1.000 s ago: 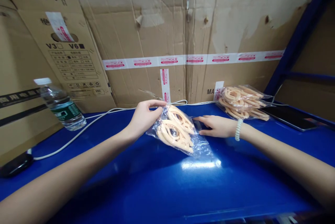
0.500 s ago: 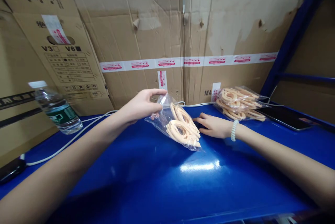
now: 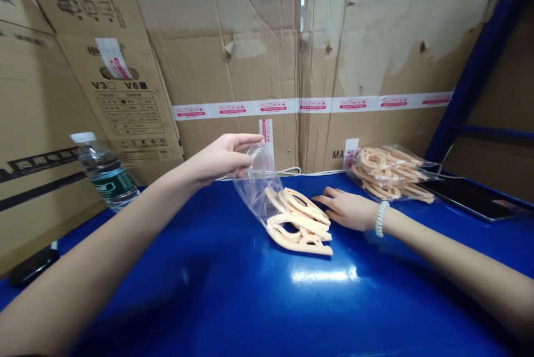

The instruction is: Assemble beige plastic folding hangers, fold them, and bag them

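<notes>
My left hand (image 3: pixel 227 157) pinches the upper end of a clear plastic bag (image 3: pixel 261 193) between thumb and fingers. From there the bag slants down to the right. At its lower end lie several beige plastic pieces (image 3: pixel 298 226) that look like folding hangers, resting on the blue table. Whether their right ends are still under the plastic I cannot tell. Just right of these pieces my right hand (image 3: pixel 348 208) is low over the table, fingers loosely bent and apart, holding nothing. A pale coiled band circles its wrist.
Bagged beige pieces (image 3: pixel 386 173) are stacked at the back right, beside a dark phone (image 3: pixel 469 198). A water bottle (image 3: pixel 106 173) and a black object (image 3: pixel 33 265) are on the left. Cardboard (image 3: pixel 233 79) walls the back of the blue table (image 3: pixel 250 301); a white cable runs along it.
The beige pieces have come down flat on the table, spread wider and less covered by plastic. My left hand still grips the bag's upper end. The view has shifted slightly.
</notes>
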Demonstrator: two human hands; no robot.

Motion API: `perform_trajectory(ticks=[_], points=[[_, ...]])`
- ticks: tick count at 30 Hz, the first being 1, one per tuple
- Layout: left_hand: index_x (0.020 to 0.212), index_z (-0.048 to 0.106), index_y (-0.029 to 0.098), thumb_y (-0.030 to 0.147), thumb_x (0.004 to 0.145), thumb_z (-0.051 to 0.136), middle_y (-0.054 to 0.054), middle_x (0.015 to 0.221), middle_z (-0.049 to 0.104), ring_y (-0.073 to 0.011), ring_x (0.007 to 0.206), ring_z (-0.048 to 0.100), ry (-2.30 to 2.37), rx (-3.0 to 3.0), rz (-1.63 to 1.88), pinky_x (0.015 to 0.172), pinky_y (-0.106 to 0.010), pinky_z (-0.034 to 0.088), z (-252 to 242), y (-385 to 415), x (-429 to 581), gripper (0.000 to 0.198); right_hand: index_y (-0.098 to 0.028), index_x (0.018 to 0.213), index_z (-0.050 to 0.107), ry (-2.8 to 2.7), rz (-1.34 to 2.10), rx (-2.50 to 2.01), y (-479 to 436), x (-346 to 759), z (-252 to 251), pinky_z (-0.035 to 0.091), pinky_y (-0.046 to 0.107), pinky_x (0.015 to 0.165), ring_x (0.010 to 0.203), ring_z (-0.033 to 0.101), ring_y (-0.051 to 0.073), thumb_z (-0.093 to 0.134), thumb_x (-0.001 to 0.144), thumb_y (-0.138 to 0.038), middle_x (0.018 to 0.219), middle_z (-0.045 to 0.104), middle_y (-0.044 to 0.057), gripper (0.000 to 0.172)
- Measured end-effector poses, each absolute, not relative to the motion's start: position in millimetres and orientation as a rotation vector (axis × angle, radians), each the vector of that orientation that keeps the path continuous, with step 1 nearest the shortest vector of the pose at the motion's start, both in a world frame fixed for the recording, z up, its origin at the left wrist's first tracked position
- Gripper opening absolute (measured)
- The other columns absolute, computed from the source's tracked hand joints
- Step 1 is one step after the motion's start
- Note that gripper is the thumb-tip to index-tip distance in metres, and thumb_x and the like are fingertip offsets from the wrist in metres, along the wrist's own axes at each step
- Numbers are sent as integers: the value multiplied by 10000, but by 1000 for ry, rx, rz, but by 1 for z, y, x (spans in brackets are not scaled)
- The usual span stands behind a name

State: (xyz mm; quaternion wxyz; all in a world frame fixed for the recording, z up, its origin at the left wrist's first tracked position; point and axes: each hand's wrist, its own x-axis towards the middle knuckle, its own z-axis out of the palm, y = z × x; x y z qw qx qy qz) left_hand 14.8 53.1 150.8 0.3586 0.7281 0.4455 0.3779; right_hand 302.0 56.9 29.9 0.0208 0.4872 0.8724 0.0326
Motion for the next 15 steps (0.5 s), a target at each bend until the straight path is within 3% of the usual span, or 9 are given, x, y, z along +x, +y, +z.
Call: perform_trajectory(ticks=[3,7,9,11,12,13,15], points=[[1277,628,235,104,605,630,-130,1352,561,-26,427,399,1157,1938,995,424,-236,356,155,57,-7,684,-132,1371,498,2701,99,1514,57,302,31,461,362,862,979,608,278,386,920,-123,1114,573,176,465],[1305,597,266,236,662,684,-82,1355,556,-99,614,539,1168,2179,1030,534,-222,426,161,79,-63,649,-105,1330,529,2688,89,1543,58,303,32,464,336,845,977,619,268,358,883,-50,1127,584,185,482],[1320,573,266,302,722,650,-57,1212,641,-119,653,562,1397,2329,1017,577,-219,434,157,95,-96,604,-96,1333,525,2683,86,1566,60,305,32,466,332,842,990,623,272,359,852,-20,1137,589,190,514],[1254,617,175,282,736,626,-32,854,693,-114,544,508,1581,2326,1019,541,-215,397,145,109,-126,529,-91,1341,517,2683,86,1585,62,305,31,467,333,846,1011,623,279,362,831,-6,1144,595,194,539],[1207,638,140,267,740,613,1,686,645,-113,496,483,1660,2327,1011,534,-214,390,136,115,-137,484,-90,1344,515,2687,86,1594,62,306,31,468,334,849,1021,623,281,359,826,-2,1147,598,195,548],[1169,652,138,250,751,588,23,636,612,-121,508,503,1719,2338,1006,567,-214,406,126,120,-147,437,-88,1347,512,2693,86,1604,63,306,30,469,336,853,1029,623,282,356,824,0,1149,602,197,553],[990,697,148,218,685,615,0,775,655,-173,637,590,1825,2361,1018,688,-255,469,105,126,-157,323,-86,1351,509,2712,89,1626,64,307,30,473,345,861,1037,626,283,353,825,-5,1149,609,198,555]])
